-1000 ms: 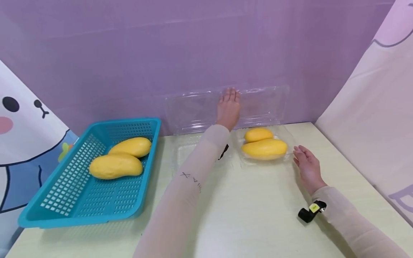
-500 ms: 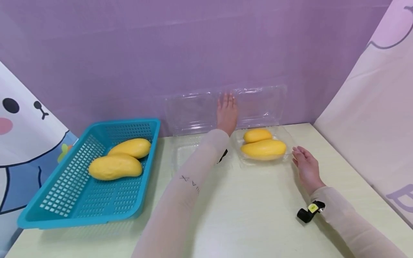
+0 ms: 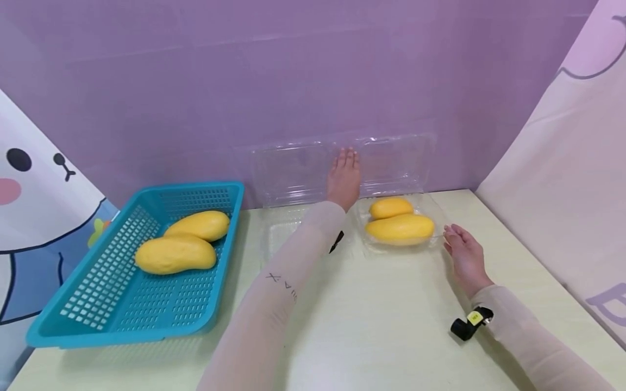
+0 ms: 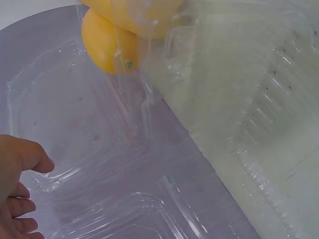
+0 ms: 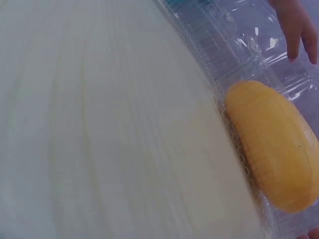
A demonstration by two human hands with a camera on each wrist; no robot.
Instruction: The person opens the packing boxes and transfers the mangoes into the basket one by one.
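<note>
Left hand (image 3: 344, 181): fingers lay straight against clear lids (image 3: 391, 164) | right hand (image 3: 466, 257): fingers pinched clear box (image 3: 431, 207) | two mangoes (image 3: 401, 229) inside

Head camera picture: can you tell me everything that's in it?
table: one, pale, across the bottom
back cloth: one, purple, behind the table
side cloths: two, mostly pale with cartoons, left and right
basket: one, blue, on the table's left
boxes: two, clear, right of the basket
lids: two, clear, standing up at the back
fruit: four, yellow, two in the basket, two in the right box
wrist bands: two, black, one at each wrist
sleeves: two, pale, reaching in from below
left hand: one, bare, over the lids
right hand: one, bare, at the right box's edge
</note>
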